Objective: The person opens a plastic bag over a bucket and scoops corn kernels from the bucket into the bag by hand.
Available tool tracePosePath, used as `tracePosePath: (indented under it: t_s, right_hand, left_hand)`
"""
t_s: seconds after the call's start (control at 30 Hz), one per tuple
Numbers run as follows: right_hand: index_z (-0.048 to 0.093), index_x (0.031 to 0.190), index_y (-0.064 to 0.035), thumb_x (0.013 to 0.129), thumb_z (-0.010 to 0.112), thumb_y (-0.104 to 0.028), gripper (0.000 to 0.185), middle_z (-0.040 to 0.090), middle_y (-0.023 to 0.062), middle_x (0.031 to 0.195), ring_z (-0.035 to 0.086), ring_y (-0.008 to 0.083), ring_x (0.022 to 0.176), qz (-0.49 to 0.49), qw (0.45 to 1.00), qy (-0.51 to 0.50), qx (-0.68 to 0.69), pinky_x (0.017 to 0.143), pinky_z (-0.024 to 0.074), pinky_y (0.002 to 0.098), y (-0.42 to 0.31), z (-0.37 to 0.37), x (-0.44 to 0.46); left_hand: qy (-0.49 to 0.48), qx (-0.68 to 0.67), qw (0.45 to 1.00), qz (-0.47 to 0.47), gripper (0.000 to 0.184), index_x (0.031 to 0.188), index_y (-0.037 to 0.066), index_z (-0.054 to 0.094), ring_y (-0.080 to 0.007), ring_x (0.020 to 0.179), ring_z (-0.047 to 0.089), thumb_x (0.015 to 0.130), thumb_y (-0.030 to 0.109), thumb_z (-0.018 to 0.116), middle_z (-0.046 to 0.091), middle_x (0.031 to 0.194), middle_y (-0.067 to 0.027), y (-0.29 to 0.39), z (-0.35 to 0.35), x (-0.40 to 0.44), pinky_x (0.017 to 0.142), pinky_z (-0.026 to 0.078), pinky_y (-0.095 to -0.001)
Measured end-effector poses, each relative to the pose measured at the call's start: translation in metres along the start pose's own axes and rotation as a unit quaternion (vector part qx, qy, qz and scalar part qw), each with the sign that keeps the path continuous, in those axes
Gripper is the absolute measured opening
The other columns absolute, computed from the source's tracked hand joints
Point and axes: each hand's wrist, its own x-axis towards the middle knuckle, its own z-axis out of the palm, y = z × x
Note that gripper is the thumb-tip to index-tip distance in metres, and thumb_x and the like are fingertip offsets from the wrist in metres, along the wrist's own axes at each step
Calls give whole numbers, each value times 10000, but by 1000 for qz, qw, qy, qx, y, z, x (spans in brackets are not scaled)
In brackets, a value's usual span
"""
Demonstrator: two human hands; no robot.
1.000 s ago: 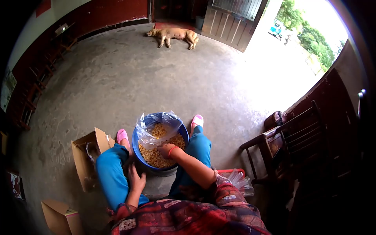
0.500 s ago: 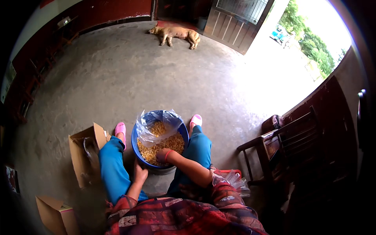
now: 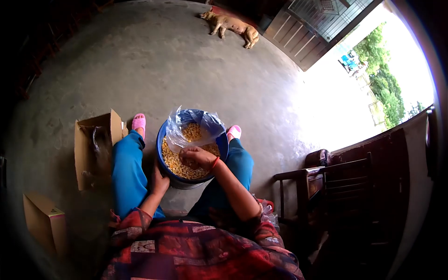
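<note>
A blue bucket (image 3: 159,145) stands between my knees, with yellow corn kernels (image 3: 176,165) spread inside it. Clear plastic sheeting (image 3: 175,131) lies over the far part of the bucket, and more kernels show within it. My left hand (image 3: 160,181) holds the near left side of the bucket, its fingertips partly hidden against the wall. Just above the kernels is my right hand (image 3: 198,157), its fingers curled closed; whatever is inside them is hidden. A red band circles the right wrist.
An open cardboard box (image 3: 86,156) stands left of my leg, and another cardboard box (image 3: 42,214) is nearer. At right is a dark wooden chair (image 3: 303,175). A dog (image 3: 231,25) lies on the far floor by an open door (image 3: 310,35).
My right hand has lifted out of the kernels and moved slightly away from me, fingers closed. The left hand stays at the bucket. The whole view has shifted and turned.
</note>
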Motion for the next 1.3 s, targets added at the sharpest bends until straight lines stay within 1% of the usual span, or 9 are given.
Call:
tracePosePath:
  t_s: [0.2, 0.27, 0.33, 0.4, 0.47, 0.73, 0.93, 1.13, 1.3]
  right_hand:
    - [557, 836, -55, 864, 439, -231, 214, 484, -5, 635, 331, 34, 425, -29, 998, 16, 45, 362, 236, 167, -21, -4, -12]
    - [567, 800, -57, 861, 446, -215, 208, 471, -23, 607, 373, 39, 452, 36, 992, 81, -89, 377, 264, 176, 0, -14, 4]
    - [569, 816, -61, 847, 463, -212, 187, 451, -25, 594, 420, 53, 500, -81, 925, 48, -367, 397, 309, 191, 28, -29, 20]
    - [576, 818, -62, 832, 477, -206, 176, 448, -25, 597, 449, 64, 550, -254, 867, -22, -429, 435, 354, 205, 50, -41, 31]
    - [564, 749, -51, 841, 472, -220, 213, 448, -18, 565, 413, 68, 498, 56, 976, 71, -200, 441, 335, 211, -2, 3, 5]
    - [572, 783, -78, 816, 526, -260, 191, 428, -48, 578, 346, 34, 445, 82, 978, 91, -167, 383, 260, 178, 2, -9, 12]
    - [572, 836, -67, 818, 536, -229, 166, 442, -48, 598, 356, 22, 448, 92, 968, 6, -233, 372, 253, 164, 11, -8, 22]
    - [621, 811, -71, 800, 521, -226, 185, 482, -21, 585, 407, 58, 467, 117, 952, 58, -277, 403, 321, 202, 16, -9, 23]
    - [607, 883, -45, 821, 478, -180, 197, 451, -26, 560, 389, 50, 442, 55, 966, 106, -229, 385, 297, 194, 15, -17, 24]
  left_hand:
    - [-14, 43, 999, -26, 693, 1303, 31, 239, -286, 1194, 346, 660, -74, 477, 369, 1271, -181, 13, -2, 2, 990, 257, -329]
    - [-2, 4, 1000, -27, 735, 1310, 39, 231, -287, 1202, 335, 617, -109, 425, 361, 1278, -181, 15, -1, 2, 1001, 238, -331]
    - [-6, 23, 996, -86, 762, 1313, 43, 228, -278, 1219, 310, 586, -121, 391, 356, 1282, -172, 15, 0, 0, 1013, 212, -325]
    - [31, -11, 998, -46, 770, 1308, 48, 244, -264, 1236, 286, 568, -128, 365, 355, 1286, -159, 6, 4, 1, 1023, 189, -320]
    - [33, -21, 998, -59, 761, 1299, 51, 272, -256, 1243, 273, 564, -136, 342, 355, 1289, -149, 25, -4, 4, 1028, 180, -321]
    - [104, 14, 983, 151, 426, 1164, -2, 422, -315, 1082, 432, 740, -12, 462, 475, 1126, -180, 53, -19, 64, 930, 329, -357]
    - [40, 78, 973, 214, 462, 1154, 3, 434, -316, 1010, 487, 743, 146, 587, 513, 1086, -186, 63, -9, 137, 862, 390, -361]
    - [-45, 162, 968, 188, 622, 1207, 59, 404, -298, 1093, 435, 670, 227, 670, 449, 1188, -146, 76, 3, 143, 928, 346, -358]
    - [-22, 215, 961, 172, 288, 962, 89, 593, -269, 981, 499, 679, 125, 632, 514, 1070, -100, 67, 11, 143, 837, 416, -347]
